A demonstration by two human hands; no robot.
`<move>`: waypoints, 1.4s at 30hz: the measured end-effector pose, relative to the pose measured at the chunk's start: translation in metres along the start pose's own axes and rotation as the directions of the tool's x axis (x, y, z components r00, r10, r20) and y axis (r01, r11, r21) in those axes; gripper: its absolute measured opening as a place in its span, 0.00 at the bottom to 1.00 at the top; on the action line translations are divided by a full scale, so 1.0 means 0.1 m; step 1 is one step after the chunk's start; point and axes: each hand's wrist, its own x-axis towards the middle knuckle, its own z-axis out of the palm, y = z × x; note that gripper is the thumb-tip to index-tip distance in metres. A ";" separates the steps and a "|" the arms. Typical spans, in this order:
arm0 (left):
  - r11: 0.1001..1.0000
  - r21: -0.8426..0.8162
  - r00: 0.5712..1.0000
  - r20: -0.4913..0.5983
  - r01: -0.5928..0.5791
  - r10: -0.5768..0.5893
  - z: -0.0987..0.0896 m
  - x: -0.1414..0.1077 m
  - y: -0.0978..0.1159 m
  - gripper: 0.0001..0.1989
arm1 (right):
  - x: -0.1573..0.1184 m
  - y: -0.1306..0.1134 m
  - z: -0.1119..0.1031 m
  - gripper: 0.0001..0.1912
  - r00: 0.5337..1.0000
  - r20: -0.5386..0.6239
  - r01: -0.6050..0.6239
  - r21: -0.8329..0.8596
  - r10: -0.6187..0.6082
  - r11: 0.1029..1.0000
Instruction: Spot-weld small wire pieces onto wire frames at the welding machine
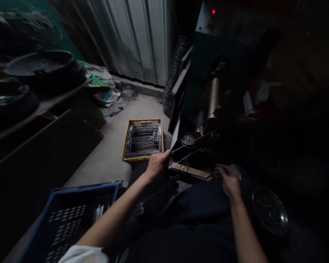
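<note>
Beside a dark machine point(222, 47) with a red light point(213, 11), the left hand point(157, 164) is clenched around long thin wires point(192, 148), their far ends reaching toward the machine. The right hand point(229, 181) is blurred, its fingers point(224, 171) slightly spread near a wooden strip point(189, 171); whether it grips anything, I cannot tell. On the concrete floor point(106, 164) sits a yellow crate point(142, 121) of bent wire point(142, 140), with a blue crate point(71, 223) nearer, below a corrugated metal wall point(137, 36).
</note>
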 end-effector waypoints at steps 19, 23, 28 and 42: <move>0.997 0.039 0.998 -0.015 -0.063 0.064 0.52 0.52 0.49 0.13 | 0.45 -0.15 1.40 0.18 0.983 0.063 -0.181 0.507 0.173 0.843; 0.997 0.042 0.998 -0.017 -0.063 0.064 0.55 0.54 0.47 0.12 | 0.45 -0.15 1.36 0.18 0.973 0.121 -0.230 0.581 0.197 0.781; 0.997 0.050 0.998 -0.020 -0.053 0.054 0.57 0.54 0.47 0.12 | 0.41 -0.25 1.36 0.20 0.973 0.173 -0.230 0.633 0.155 0.739; 0.998 0.042 0.998 -0.034 -0.057 0.058 0.50 0.64 0.57 0.12 | 0.38 -0.41 1.43 0.21 0.987 0.048 -0.142 0.702 0.153 0.698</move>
